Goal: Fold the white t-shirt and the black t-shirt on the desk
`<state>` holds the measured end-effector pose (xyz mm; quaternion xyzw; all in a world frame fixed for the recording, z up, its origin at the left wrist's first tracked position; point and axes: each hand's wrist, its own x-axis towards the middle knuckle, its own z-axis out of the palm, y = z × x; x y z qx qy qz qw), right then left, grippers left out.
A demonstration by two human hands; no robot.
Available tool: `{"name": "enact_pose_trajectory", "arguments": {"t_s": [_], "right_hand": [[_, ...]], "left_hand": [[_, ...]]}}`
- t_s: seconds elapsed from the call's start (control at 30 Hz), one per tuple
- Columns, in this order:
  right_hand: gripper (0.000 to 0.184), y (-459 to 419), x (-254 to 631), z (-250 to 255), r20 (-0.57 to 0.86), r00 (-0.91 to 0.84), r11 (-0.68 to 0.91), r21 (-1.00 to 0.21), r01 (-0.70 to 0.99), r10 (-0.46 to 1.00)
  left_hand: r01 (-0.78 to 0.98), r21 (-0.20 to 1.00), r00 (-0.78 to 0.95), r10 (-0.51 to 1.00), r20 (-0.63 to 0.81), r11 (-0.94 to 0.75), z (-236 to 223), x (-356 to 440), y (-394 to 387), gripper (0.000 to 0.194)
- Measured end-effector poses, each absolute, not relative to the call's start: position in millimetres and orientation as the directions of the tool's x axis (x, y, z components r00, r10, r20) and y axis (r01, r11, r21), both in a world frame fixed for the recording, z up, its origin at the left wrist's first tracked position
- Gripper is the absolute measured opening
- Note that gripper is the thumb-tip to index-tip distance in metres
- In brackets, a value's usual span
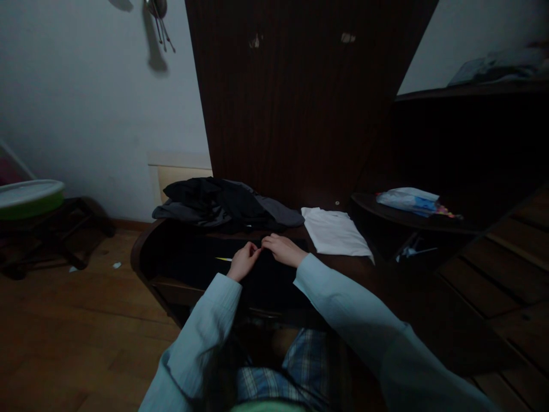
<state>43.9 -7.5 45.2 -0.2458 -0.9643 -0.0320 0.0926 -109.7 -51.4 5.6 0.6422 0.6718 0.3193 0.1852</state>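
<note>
A dark garment (pixel 201 260) lies spread flat on the dark wooden table (pixel 141 246) in front of me. My left hand (pixel 242 261) and my right hand (pixel 281 249) meet at its far edge, fingers curled and pinching the dark cloth close together. Both arms wear light blue sleeves. A small yellowish mark (pixel 223 259) shows on the cloth just left of my left hand. The room is dim, so the fabric's outline is hard to make out.
A heap of dark and grey clothes (pixel 223 206) sits at the table's back. A folded white garment (pixel 334 230) lies to the right. A plastic packet (pixel 409 200) rests on a round shelf. A green-rimmed basin (pixel 28 197) stands on a stool at left.
</note>
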Motion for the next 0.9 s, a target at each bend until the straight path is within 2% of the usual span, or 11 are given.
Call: {"name": "enact_pose_trajectory", "arguments": {"t_s": [0.2,0.37,0.53,0.7,0.9], "right_hand": [[0.022,4.7,39.6,47.9,0.198,-0.843,0.849,0.079,0.522,0.500],[0.021,8.5,38.3,55.1,0.170,-0.818,0.815,0.105,0.570,0.550],[0.019,8.7,34.2,68.0,0.275,-0.749,0.750,0.126,0.650,0.603],[0.023,9.3,28.1,60.4,0.253,-0.750,0.766,0.050,0.641,0.611],[0.031,2.4,35.5,57.2,0.283,-0.804,0.853,-0.164,0.496,0.522]], "left_hand": [[0.668,0.724,-0.040,0.963,0.268,-0.174,-2.4,-114.7,-49.8,0.011],[0.542,0.808,-0.068,0.947,0.315,-0.229,-1.0,-113.3,-52.3,0.013],[0.453,0.850,-0.069,0.939,0.336,-0.271,5.9,-109.5,-58.7,0.014],[0.503,0.832,-0.007,0.961,0.275,-0.234,7.5,-111.8,-60.8,0.014],[0.526,0.841,-0.006,0.989,0.150,-0.124,3.1,-117.1,-52.8,0.018]]}}
